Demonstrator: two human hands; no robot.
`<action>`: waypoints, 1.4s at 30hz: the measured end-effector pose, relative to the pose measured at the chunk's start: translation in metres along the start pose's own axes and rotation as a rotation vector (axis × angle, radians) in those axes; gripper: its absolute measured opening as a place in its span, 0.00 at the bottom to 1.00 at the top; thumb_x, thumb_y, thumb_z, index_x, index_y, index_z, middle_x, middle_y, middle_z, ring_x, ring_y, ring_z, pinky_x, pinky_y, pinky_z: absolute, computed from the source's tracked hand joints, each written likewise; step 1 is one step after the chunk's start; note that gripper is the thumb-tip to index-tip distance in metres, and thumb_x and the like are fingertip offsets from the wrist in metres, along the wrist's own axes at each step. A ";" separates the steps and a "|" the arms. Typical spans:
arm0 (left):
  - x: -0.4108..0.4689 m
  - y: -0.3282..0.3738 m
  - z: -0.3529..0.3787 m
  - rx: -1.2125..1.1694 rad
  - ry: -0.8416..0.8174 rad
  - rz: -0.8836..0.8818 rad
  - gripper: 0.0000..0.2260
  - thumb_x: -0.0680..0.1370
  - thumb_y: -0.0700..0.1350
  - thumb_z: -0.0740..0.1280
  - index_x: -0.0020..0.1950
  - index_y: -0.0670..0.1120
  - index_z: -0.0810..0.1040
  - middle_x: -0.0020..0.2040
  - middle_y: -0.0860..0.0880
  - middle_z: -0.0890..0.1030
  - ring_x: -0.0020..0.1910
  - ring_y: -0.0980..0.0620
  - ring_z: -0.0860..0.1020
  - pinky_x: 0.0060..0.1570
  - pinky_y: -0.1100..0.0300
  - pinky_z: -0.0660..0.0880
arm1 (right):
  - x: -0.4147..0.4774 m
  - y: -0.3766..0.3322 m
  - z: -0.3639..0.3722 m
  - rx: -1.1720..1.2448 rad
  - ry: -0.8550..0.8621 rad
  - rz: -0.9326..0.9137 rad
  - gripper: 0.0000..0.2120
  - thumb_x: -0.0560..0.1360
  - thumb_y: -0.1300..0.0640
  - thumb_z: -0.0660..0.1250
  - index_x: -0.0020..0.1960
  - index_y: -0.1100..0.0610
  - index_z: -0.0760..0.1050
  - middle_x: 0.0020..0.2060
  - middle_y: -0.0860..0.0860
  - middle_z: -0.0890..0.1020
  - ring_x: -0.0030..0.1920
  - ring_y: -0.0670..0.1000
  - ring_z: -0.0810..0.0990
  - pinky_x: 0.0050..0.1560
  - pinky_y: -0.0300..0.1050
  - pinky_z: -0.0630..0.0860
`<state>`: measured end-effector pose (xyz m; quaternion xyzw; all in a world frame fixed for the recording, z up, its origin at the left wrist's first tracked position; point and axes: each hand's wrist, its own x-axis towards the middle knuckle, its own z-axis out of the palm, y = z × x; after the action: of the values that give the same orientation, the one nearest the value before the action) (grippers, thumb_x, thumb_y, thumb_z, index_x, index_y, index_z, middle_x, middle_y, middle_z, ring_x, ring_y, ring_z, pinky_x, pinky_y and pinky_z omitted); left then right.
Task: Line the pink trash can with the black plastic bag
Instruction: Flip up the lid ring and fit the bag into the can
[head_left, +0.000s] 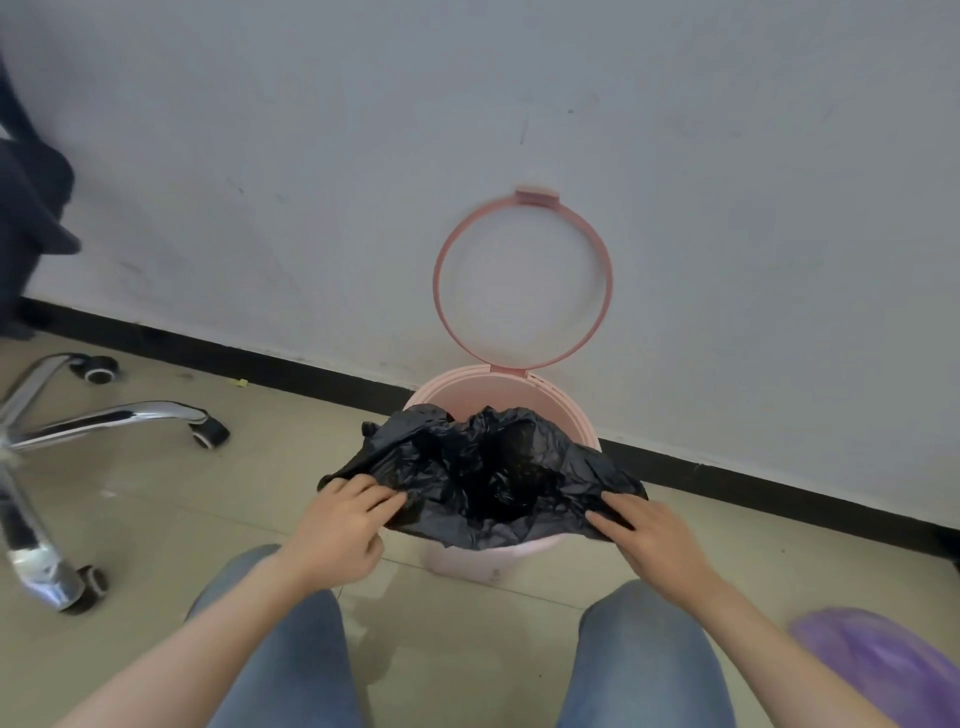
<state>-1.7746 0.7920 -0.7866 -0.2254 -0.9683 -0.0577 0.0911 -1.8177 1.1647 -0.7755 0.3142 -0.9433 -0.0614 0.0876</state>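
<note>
The round pink plastic trash can (540, 410) stands on the tiled floor (156, 519) vs. the white wall (311, 156), w/ its pink retaining ring (523, 280) hinged up and leaning back on that wall. The crumpled black plastic bag (483, 473) lies over the can's near half, mouth spread roughly left-right, its dark middle sagging down into the opening.

Key relation: the bag's mouth edge runs across between the two hands, and the can's uncovered far rim lies beyond the fingers, toward the wall. The left hand (340, 535) is at the bag's left edge, fingers (384, 501) slightly spread and curled onto the film; the thumb side is tucked under, so whether it pinches the edge can't be told for sure. The right hand (652, 535) is on the right edge, fingers (605, 522) laid flat and a bit apart on the plastic; pressing, prob. gripping from below, but the underside is hidden. Both hands sit about equally near the can, one per side.

Judgement: next move prob. needs the edge pulled out and over the rim on both sides, then worked round to the far side before the ring can close down.

Hard to see: the can's near rim and most of its inside are covered by the bag; how deep the bag reaches is unknown. A purple blurred object (878, 660) at lower right is cut off and unidentifiable. An office chair's chrome base (104, 421) is well apart at left. The person's jeans-clad knees (291, 649) fill the bottom.
</note>
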 end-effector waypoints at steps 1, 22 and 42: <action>0.001 0.010 0.000 0.016 0.039 0.004 0.21 0.63 0.47 0.56 0.51 0.46 0.82 0.46 0.50 0.84 0.48 0.49 0.78 0.45 0.59 0.74 | -0.003 -0.003 0.003 0.002 0.039 -0.015 0.28 0.46 0.67 0.81 0.45 0.54 0.83 0.44 0.58 0.86 0.41 0.57 0.85 0.33 0.45 0.80; 0.040 0.092 0.042 -0.012 -0.284 -0.128 0.29 0.74 0.67 0.37 0.73 0.58 0.43 0.64 0.43 0.76 0.60 0.37 0.75 0.61 0.38 0.64 | 0.025 -0.050 0.002 0.297 0.058 0.395 0.18 0.72 0.55 0.54 0.54 0.58 0.78 0.54 0.58 0.81 0.56 0.60 0.78 0.49 0.53 0.78; 0.044 0.105 0.012 0.078 -0.152 -0.231 0.20 0.74 0.55 0.53 0.55 0.51 0.80 0.58 0.44 0.81 0.59 0.43 0.77 0.53 0.46 0.76 | 0.074 -0.025 0.011 0.646 -0.024 0.810 0.22 0.76 0.56 0.60 0.69 0.56 0.63 0.70 0.64 0.60 0.67 0.65 0.61 0.64 0.55 0.67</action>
<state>-1.7680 0.9061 -0.7823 -0.1122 -0.9934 -0.0130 0.0191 -1.8640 1.1010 -0.7814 -0.0659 -0.9610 0.2683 -0.0078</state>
